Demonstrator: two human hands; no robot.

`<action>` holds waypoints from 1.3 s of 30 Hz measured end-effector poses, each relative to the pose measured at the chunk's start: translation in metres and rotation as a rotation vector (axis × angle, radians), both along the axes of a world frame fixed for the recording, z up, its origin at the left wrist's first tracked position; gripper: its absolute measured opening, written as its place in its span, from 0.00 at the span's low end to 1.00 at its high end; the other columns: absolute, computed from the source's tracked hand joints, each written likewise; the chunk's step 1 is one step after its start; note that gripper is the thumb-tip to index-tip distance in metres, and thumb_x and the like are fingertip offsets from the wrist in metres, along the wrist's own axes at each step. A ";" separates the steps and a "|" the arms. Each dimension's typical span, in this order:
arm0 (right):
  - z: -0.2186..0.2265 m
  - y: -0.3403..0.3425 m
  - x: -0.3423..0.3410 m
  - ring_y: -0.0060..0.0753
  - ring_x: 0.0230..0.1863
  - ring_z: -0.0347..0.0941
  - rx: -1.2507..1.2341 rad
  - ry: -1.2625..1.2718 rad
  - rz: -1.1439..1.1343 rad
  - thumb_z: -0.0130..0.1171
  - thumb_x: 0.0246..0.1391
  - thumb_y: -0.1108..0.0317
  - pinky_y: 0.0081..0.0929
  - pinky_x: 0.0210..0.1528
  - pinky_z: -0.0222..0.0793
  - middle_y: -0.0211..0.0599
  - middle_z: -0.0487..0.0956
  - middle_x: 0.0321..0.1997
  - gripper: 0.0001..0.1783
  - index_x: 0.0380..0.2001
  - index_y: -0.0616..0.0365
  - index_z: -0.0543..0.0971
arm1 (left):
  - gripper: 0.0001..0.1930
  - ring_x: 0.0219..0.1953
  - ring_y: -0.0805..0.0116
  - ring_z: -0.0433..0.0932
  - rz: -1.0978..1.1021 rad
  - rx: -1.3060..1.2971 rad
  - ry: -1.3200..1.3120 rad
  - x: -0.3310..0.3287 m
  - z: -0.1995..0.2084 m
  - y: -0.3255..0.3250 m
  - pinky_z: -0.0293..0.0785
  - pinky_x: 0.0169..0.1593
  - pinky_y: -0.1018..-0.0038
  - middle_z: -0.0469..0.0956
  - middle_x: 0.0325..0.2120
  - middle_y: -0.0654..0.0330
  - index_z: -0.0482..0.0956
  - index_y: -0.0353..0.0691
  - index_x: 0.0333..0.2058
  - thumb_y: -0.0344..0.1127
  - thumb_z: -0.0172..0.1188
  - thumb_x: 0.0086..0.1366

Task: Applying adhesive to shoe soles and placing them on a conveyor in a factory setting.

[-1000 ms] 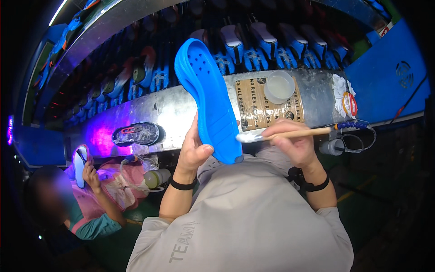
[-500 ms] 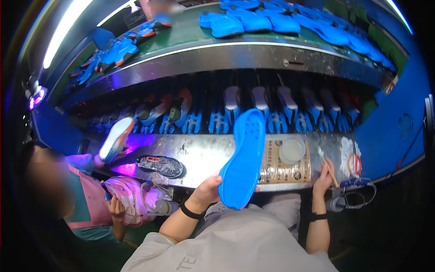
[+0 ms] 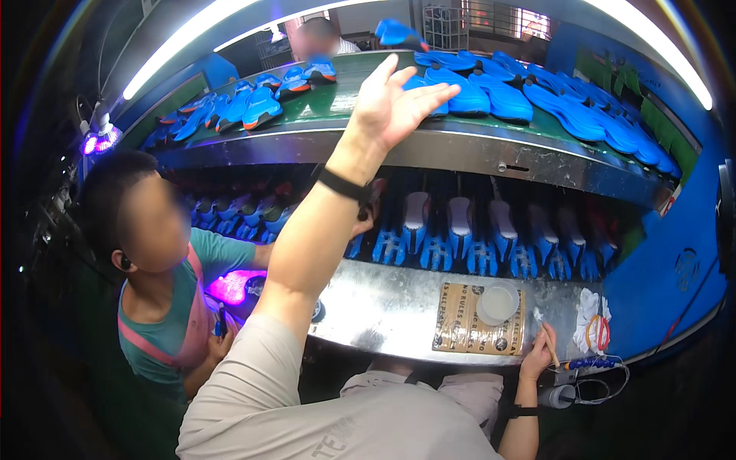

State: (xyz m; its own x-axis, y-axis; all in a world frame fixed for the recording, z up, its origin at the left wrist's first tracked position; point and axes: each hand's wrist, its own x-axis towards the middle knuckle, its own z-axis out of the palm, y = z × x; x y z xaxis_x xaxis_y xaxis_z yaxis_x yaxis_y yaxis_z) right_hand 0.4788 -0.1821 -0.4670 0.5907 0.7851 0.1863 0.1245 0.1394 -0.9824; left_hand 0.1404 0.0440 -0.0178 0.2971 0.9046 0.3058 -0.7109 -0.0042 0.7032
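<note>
My left hand is raised over the green upper belt, fingers spread and holding nothing. Beyond its fingertips, a tilted blue shoe sole appears above the belt, apart from the hand. Several blue soles lie in rows right of that hand. Down by the metal bench's right end, my right hand is closed around the wooden handle of a small brush, its white bristles pointing up and away. A round translucent tub stands on a taped cardboard piece left of the brush.
Finished-looking blue soles with orange lie on the belt's left. Below it, several shoe soles and blue stands fill a rack. At my left a co-worker reaches toward the rack. White cloth and coiled tubing lie right.
My left hand has let go of the blue sole and swung up and forward over the belt. My right hand keeps the brush low. The co-worker has leaned in and reached to the rack.
</note>
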 end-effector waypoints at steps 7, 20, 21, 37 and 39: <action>-0.011 0.000 0.002 0.20 0.37 0.67 0.030 0.025 0.021 0.51 0.67 0.69 0.18 0.40 0.65 0.29 0.76 0.41 0.14 0.51 0.63 0.77 | 0.34 0.46 0.42 0.81 0.813 0.208 0.493 -0.131 -0.006 -0.020 0.82 0.47 0.56 0.71 0.53 0.28 0.52 0.29 0.64 0.43 0.58 0.70; -0.008 0.000 0.002 0.18 0.36 0.66 0.047 0.022 0.044 0.51 0.68 0.68 0.16 0.39 0.63 0.29 0.76 0.40 0.14 0.51 0.64 0.77 | 0.17 0.31 0.60 0.85 1.259 0.078 0.935 -0.215 -0.006 -0.075 0.82 0.34 0.73 0.83 0.35 0.44 0.77 0.27 0.42 0.39 0.60 0.69; -0.007 0.001 0.001 0.17 0.34 0.65 0.046 0.055 0.050 0.51 0.68 0.67 0.15 0.38 0.62 0.28 0.75 0.39 0.15 0.51 0.64 0.77 | 0.16 0.28 0.64 0.85 1.388 0.171 1.087 -0.202 -0.013 -0.092 0.81 0.32 0.74 0.84 0.31 0.48 0.79 0.28 0.39 0.40 0.60 0.68; 0.124 0.029 -0.029 0.20 0.33 0.74 0.055 -0.171 0.363 0.57 0.61 0.72 0.22 0.35 0.69 0.32 0.81 0.33 0.08 0.40 0.63 0.81 | 0.13 0.31 0.69 0.82 1.579 0.132 0.772 -0.116 -0.119 -0.220 0.82 0.37 0.75 0.82 0.36 0.54 0.79 0.33 0.47 0.28 0.66 0.64; 0.135 0.033 -0.034 0.20 0.31 0.75 -0.012 -0.288 0.406 0.58 0.60 0.72 0.22 0.33 0.69 0.33 0.81 0.30 0.07 0.37 0.63 0.82 | 0.07 0.27 0.74 0.80 1.119 0.008 0.686 -0.109 -0.154 -0.221 0.79 0.33 0.78 0.81 0.29 0.61 0.78 0.37 0.39 0.27 0.67 0.63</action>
State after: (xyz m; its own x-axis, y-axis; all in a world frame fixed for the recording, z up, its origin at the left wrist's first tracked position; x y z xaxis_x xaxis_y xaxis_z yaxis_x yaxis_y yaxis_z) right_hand 0.4446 -0.1493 -0.3318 0.1625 0.9442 0.2866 0.3295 0.2219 -0.9177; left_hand 0.0311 -0.1767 -0.1716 -0.5120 0.7603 0.3997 0.1798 -0.3602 0.9154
